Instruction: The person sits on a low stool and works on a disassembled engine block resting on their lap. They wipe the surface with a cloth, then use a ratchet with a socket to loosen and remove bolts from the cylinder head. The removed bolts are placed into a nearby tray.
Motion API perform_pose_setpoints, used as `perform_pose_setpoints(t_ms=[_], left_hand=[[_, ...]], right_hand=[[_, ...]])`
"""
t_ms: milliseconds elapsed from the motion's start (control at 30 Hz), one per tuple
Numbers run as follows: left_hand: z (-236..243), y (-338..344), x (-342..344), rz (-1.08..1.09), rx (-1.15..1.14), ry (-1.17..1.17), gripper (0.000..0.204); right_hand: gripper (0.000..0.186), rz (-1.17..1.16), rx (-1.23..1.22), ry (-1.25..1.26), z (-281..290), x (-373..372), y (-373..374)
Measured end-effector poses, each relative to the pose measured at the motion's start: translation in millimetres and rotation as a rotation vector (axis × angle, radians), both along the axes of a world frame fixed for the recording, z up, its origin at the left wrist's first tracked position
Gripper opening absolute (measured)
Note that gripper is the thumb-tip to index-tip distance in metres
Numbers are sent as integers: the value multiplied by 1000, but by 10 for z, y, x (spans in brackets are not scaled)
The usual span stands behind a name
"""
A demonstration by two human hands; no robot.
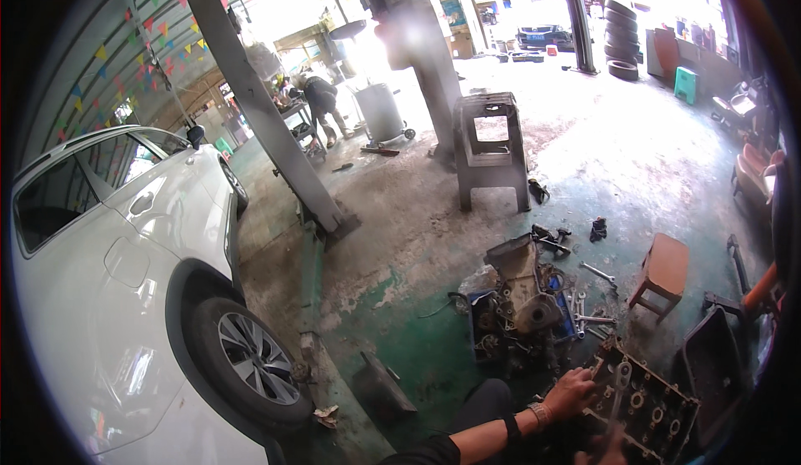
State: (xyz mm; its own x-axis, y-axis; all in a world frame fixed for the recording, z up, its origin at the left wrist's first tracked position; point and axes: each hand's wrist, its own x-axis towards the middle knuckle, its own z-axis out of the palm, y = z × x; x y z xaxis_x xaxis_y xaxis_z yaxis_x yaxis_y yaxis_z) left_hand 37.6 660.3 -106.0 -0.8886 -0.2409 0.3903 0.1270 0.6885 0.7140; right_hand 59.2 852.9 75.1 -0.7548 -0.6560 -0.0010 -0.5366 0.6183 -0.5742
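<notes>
At the lower right lies a dark, oily engine block [659, 411] with round openings in its face. My left hand [570, 394] is at its near left edge, the fingers curled together over the rim. Lower down, my right hand [611, 450] is partly cut off by the picture's edge and smeared by motion. It is closed around the handle of a long metal wrench [622, 382], whose round head lies over the block's upper left part. Whether that head sits on a bolt is too small to tell.
Beyond my hands stands a dismantled engine part [530, 294] in a blue tray [484, 327], with several wrenches [581, 315] beside it. A brown stool [665, 263] is to the right. A white car [125, 315] fills the left. Farther off, a person [321, 102] bends near a cart.
</notes>
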Motion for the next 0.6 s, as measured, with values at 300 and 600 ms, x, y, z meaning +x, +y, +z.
perform_pose_setpoints(t_ms=[300,600], left_hand=[[-63,6,-39,-16,23,35,19],[1,-15,-37,53,-81,49,19]], right_hand=[[28,-426,296,47,-481,-1361,382],[42,-370,295,52,-208,-1446,172]])
